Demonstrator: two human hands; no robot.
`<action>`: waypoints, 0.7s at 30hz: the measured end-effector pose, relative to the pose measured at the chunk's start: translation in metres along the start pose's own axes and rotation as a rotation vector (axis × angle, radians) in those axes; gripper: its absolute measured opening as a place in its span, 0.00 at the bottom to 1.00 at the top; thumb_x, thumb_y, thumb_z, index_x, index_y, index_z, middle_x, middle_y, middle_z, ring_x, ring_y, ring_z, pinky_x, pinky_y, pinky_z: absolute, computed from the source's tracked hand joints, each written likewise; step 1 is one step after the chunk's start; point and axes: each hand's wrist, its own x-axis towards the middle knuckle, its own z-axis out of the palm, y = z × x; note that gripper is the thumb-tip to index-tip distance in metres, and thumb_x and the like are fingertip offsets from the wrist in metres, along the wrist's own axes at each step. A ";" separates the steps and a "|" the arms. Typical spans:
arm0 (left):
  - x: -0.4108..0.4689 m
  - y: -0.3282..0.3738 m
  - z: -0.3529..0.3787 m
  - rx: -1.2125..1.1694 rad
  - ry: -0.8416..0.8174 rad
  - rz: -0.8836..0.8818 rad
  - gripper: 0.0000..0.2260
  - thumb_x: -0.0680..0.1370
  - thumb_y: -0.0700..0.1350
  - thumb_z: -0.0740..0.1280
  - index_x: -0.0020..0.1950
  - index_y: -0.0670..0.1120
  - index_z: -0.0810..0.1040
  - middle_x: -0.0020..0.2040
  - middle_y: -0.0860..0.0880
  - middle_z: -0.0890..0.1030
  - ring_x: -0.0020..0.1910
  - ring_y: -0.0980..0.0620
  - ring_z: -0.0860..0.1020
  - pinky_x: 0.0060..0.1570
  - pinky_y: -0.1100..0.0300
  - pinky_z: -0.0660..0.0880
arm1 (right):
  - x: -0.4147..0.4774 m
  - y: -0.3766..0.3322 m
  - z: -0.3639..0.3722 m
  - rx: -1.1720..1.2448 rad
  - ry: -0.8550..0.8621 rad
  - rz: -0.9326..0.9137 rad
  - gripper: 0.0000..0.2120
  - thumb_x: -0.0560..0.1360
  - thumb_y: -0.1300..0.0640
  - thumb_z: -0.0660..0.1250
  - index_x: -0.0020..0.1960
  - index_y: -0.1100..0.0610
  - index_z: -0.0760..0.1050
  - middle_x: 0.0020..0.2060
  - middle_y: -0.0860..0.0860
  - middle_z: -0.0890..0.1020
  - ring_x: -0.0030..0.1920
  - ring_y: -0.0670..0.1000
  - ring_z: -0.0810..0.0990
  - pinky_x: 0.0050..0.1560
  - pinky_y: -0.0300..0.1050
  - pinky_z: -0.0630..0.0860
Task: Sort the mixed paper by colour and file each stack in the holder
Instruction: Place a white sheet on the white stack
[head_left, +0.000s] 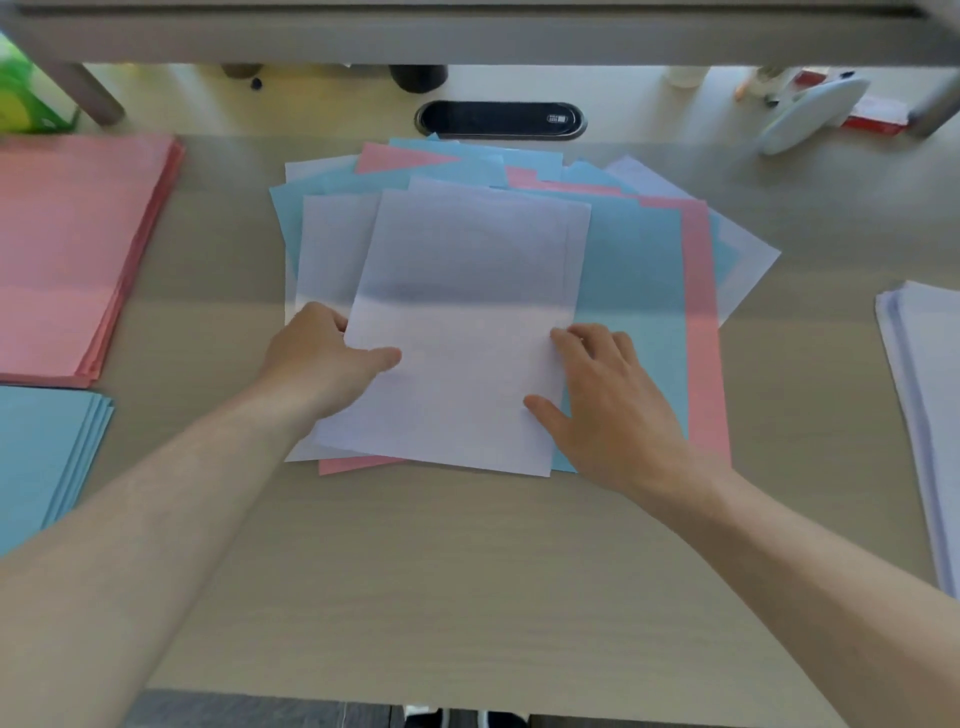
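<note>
A mixed pile of white, blue and pink sheets (639, 270) lies fanned out in the middle of the desk. A white sheet (467, 312) is on top. My left hand (322, 358) grips that sheet's left edge, thumb on top and fingers tucked under it. My right hand (608, 405) lies flat, its fingers on the sheet's right edge and its palm on the blue sheet beside it. Sorted stacks lie around: pink (67, 249) at far left, blue (41, 457) at near left, white (930, 405) at the right edge. No holder is visible.
A black oval cable port (501, 119) sits behind the pile. A white stapler-like tool (810, 109) and a red box (878, 117) are at the back right, a green pack (26, 98) at the back left. A shelf (467, 31) overhangs the desk's rear.
</note>
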 end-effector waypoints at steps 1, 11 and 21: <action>0.002 0.002 0.000 -0.008 -0.025 -0.017 0.19 0.71 0.56 0.78 0.55 0.47 0.79 0.50 0.51 0.83 0.51 0.47 0.81 0.50 0.52 0.78 | -0.002 -0.001 0.002 -0.019 0.004 -0.004 0.32 0.78 0.44 0.66 0.76 0.57 0.61 0.72 0.54 0.65 0.71 0.57 0.63 0.69 0.49 0.67; -0.005 0.019 -0.003 -0.182 -0.076 -0.097 0.24 0.73 0.51 0.78 0.61 0.37 0.79 0.61 0.39 0.81 0.54 0.42 0.81 0.48 0.54 0.78 | -0.004 -0.001 0.012 -0.072 0.048 -0.005 0.33 0.78 0.44 0.66 0.77 0.57 0.61 0.72 0.54 0.66 0.70 0.59 0.64 0.69 0.52 0.68; -0.008 -0.053 -0.038 -0.206 0.135 0.045 0.11 0.78 0.42 0.72 0.60 0.49 0.79 0.53 0.47 0.83 0.45 0.47 0.81 0.44 0.54 0.75 | 0.002 -0.010 0.004 0.148 0.096 0.063 0.34 0.79 0.42 0.64 0.79 0.56 0.59 0.72 0.51 0.67 0.72 0.53 0.63 0.71 0.48 0.64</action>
